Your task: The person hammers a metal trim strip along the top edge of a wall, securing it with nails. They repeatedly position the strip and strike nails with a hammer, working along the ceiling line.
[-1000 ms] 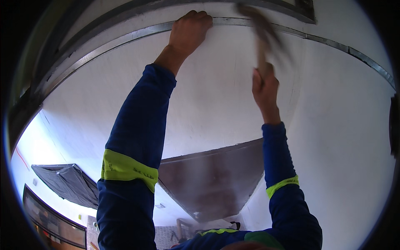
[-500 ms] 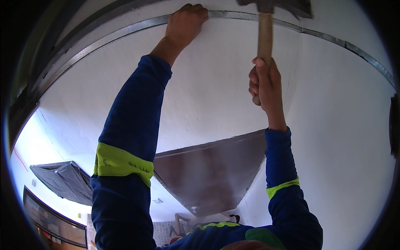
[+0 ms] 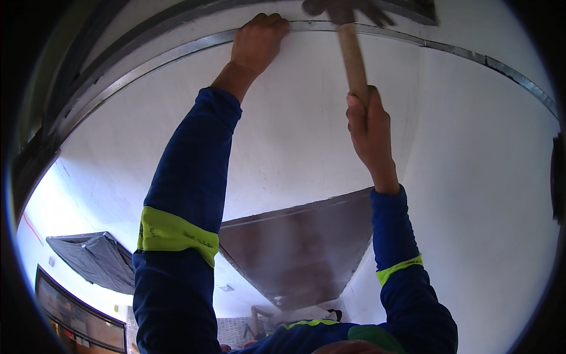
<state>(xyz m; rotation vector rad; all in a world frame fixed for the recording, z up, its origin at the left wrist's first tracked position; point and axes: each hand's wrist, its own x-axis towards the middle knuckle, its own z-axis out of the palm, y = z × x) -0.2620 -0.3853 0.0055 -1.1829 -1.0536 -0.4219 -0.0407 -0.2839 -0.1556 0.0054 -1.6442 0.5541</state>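
Note:
Both my arms reach up in blue sleeves with yellow-green bands. My left hand (image 3: 257, 44) is closed against a thin metal strip (image 3: 377, 32) that curves across the top of the view; whatever its fingers hold is hidden. My right hand (image 3: 368, 133) grips the wooden handle of a hammer (image 3: 352, 62). The hammer's dark head is motion-blurred at the top edge, over the strip and a little right of my left hand; I cannot tell whether it touches anything.
A pale wall surface (image 3: 306, 147) surrounds the strip, beside dark framing (image 3: 413, 12). Farther down are a large brown panel (image 3: 295, 248), a dark sheet-covered panel (image 3: 88, 256) and a framed glass window or cabinet (image 3: 79, 310) at the lower left.
The hammer has swung leftward since half a second ago, its head now closer to my left hand. My left hand remains at the strip, shifting only slightly in view.

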